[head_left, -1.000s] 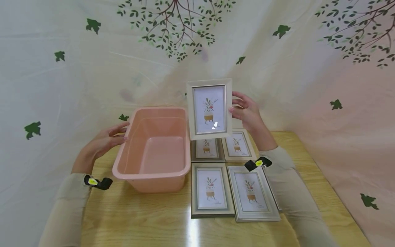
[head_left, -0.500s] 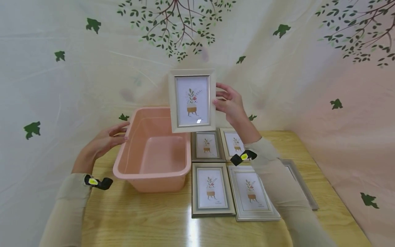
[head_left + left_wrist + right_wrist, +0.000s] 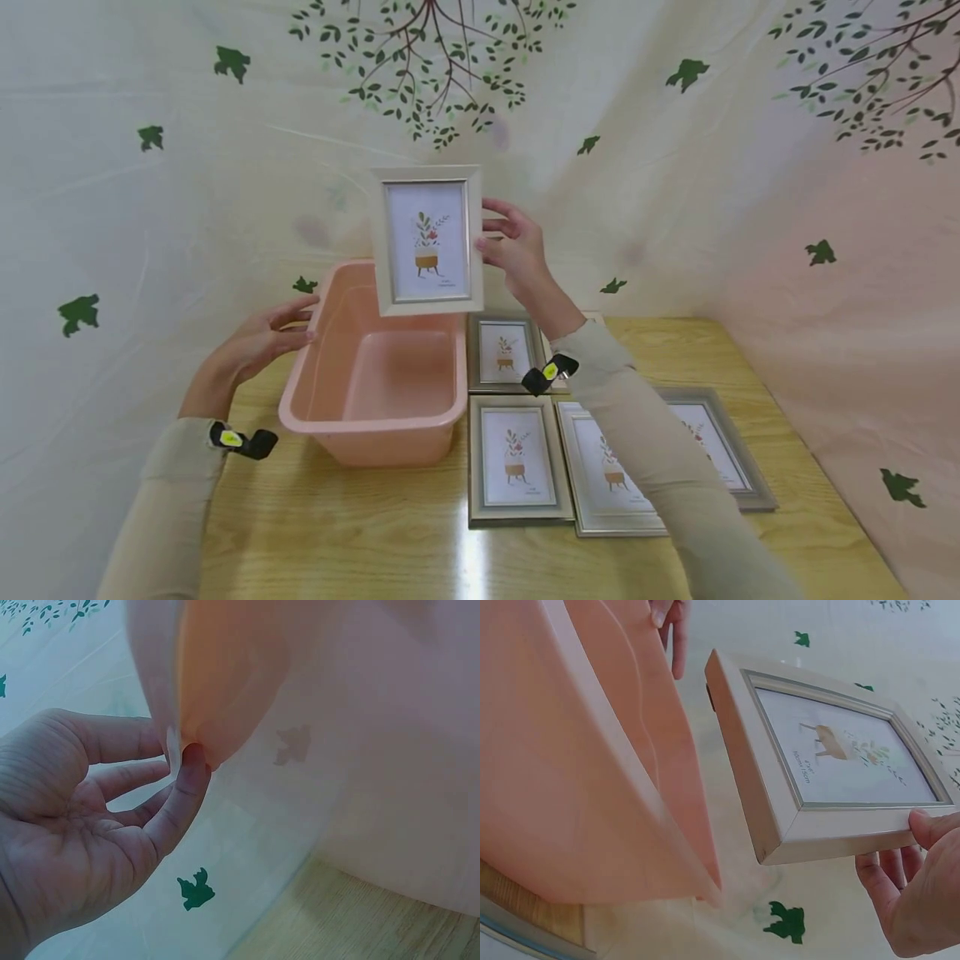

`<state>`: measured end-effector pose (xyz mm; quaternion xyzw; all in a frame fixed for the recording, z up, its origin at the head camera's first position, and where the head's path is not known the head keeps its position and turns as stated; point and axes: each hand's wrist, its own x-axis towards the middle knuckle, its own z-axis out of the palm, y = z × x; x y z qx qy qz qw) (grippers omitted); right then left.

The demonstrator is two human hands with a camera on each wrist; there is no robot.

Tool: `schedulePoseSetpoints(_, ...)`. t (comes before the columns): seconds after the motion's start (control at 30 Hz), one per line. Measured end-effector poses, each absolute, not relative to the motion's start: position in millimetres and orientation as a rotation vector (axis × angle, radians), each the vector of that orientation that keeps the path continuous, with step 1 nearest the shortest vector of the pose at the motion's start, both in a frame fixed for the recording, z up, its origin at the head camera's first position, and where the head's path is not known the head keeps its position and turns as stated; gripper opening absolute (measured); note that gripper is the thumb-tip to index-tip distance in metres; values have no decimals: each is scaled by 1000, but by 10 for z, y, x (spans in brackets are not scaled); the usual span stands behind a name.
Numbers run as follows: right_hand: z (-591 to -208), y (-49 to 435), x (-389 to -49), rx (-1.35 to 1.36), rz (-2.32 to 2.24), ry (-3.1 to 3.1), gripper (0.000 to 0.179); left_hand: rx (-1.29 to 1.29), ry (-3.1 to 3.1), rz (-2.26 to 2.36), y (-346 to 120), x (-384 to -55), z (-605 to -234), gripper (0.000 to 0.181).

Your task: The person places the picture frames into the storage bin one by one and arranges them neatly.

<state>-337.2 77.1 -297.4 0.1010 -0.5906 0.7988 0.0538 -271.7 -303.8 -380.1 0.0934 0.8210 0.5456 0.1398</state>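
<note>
My right hand (image 3: 517, 246) pinches a cream-white picture frame (image 3: 380, 250) by its right edge, thumb in front and fingers behind. The frame is upright above the far part of a pink plastic basin (image 3: 375, 429), its potted-plant print facing me. In the right wrist view the frame (image 3: 761, 802) is apart from the basin wall (image 3: 577, 772), with the right hand (image 3: 922, 885) at one side. My left hand (image 3: 262, 337) holds the basin's left rim; in the left wrist view thumb and fingers of that hand (image 3: 112, 802) pinch the rim (image 3: 187, 712). The basin's visible inside is bare.
Right of the basin, several picture frames lie face up on the wooden table (image 3: 360, 533): a dark one (image 3: 472, 350), a champagne one (image 3: 476, 467), a silver one (image 3: 622, 527) and a grey one (image 3: 757, 492). My right forearm covers parts of some. Patterned cloth (image 3: 675, 192) hangs behind.
My right hand has carried the white picture frame leftward and slightly up, from above the other frames to over the basin. My left hand has stayed on the rim.
</note>
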Motion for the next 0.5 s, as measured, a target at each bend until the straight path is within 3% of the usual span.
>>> schedulePoseSetpoints(0.5,-3137,242,-3487,337,2198,-1912,56,289,2357,1600,-3055,-2739,-3808,77)
